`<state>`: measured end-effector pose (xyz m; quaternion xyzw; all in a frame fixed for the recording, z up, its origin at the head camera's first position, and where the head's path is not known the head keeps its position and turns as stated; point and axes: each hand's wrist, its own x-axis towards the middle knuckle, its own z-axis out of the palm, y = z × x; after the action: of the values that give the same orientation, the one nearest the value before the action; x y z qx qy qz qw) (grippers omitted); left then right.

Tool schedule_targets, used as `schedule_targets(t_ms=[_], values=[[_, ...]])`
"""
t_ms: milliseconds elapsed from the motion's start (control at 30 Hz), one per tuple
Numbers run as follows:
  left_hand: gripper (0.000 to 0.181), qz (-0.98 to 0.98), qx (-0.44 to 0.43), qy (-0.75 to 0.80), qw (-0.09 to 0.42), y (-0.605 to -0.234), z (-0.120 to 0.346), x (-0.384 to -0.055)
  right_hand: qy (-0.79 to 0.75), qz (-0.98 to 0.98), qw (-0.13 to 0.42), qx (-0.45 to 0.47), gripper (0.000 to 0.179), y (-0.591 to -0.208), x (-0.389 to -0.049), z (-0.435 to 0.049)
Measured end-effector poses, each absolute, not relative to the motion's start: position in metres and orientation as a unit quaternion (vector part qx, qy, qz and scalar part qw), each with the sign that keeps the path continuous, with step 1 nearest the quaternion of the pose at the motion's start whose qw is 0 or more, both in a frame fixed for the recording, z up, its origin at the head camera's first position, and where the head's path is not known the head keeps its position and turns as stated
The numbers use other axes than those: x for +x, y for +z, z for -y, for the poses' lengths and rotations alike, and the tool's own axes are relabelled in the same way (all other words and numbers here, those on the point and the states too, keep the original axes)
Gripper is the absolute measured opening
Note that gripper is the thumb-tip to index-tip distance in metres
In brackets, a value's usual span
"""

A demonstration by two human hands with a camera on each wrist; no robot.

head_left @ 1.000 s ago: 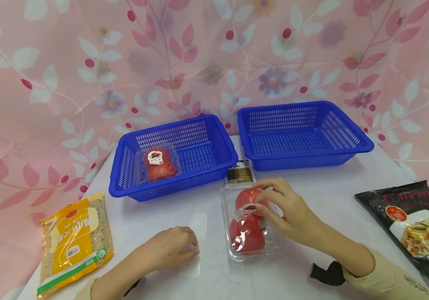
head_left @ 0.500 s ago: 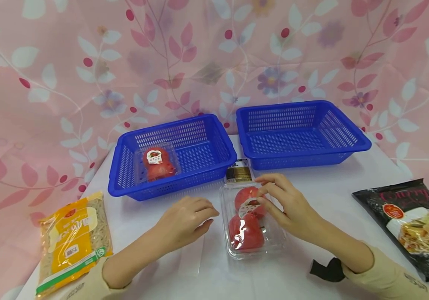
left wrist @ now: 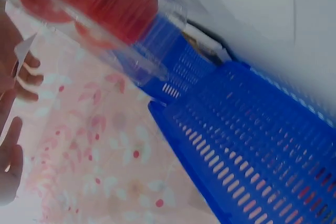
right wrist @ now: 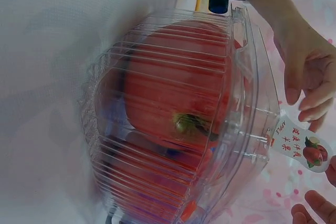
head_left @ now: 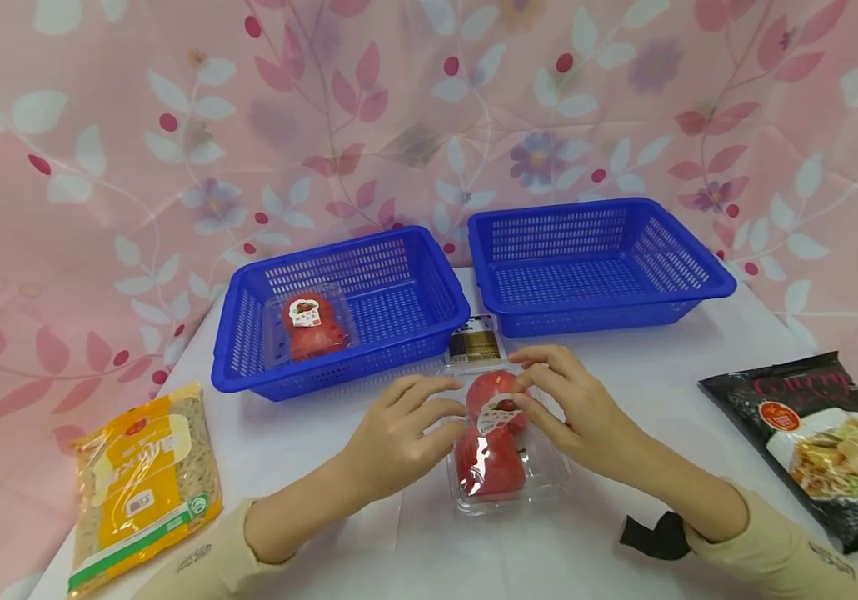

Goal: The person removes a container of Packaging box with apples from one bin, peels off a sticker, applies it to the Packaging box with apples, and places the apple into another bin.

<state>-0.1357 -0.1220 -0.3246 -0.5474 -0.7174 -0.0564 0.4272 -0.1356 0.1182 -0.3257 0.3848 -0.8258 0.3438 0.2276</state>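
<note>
A clear plastic box (head_left: 489, 496) with two red fruits (head_left: 491, 462) stands lengthwise between both hands. Above its lid is a white sticker (head_left: 499, 412) with a fruit picture; in the right wrist view, the sticker (right wrist: 304, 148) reads APPLE and rises from the lid edge. Its free end is pinched between the thumb and finger of my right hand (head_left: 579, 412), at the box's right side. My left hand (head_left: 406, 437) is at the box's left edge, fingers loosely bent toward the sticker and holding nothing. In the right wrist view, the left hand (right wrist: 304, 56) hovers over the box.
Two blue baskets stand behind; the left basket (head_left: 346, 367) holds another boxed pair of red fruits (head_left: 312, 329), beside the right basket (head_left: 609, 312). A gold-and-black pack (head_left: 476, 343) lies between them. A yellow bag (head_left: 147, 483) is at left, a black noodle bag (head_left: 811, 450) at right.
My left hand has come up from the backing strip on the table and moved right to the box's edge. The right hand has stayed at the sticker, which now faces up more.
</note>
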Motion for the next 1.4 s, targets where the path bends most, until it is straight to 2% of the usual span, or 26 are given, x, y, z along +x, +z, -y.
schedule_targets(t_ms=[133, 367, 633, 833, 1167, 1400], values=[[0.02, 0.688, -0.558, -0.026, 0.462, -0.332, 0.114, -0.137, 0.345, 0.821, 0.233, 0.39, 0.015, -0.326, -0.136, -0.119], [0.021, 0.669, -0.562, 0.012, 0.486, -0.342, 0.108, -0.141, 0.348, 0.817, 0.235, 0.395, 0.013, -0.327, -0.136, -0.119], [0.021, 0.673, -0.563, 0.013, 0.479, -0.345, 0.105, -0.143, 0.352, 0.82, 0.225, 0.39, 0.017, -0.327, -0.134, -0.121], [0.024, 0.66, -0.564, 0.013, 0.495, -0.345, 0.102, -0.145, 0.353, 0.826, 0.214, 0.385, 0.022, -0.327, -0.131, -0.122], [0.023, 0.667, -0.559, 0.006, 0.493, -0.346, 0.1, -0.142, 0.338, 0.836, 0.211, 0.377, 0.021, -0.326, -0.132, -0.122], [0.017, 0.678, -0.559, 0.014, 0.477, -0.348, 0.1, -0.139, 0.306, 0.831, 0.25, 0.393, 0.011, -0.331, -0.14, -0.118]])
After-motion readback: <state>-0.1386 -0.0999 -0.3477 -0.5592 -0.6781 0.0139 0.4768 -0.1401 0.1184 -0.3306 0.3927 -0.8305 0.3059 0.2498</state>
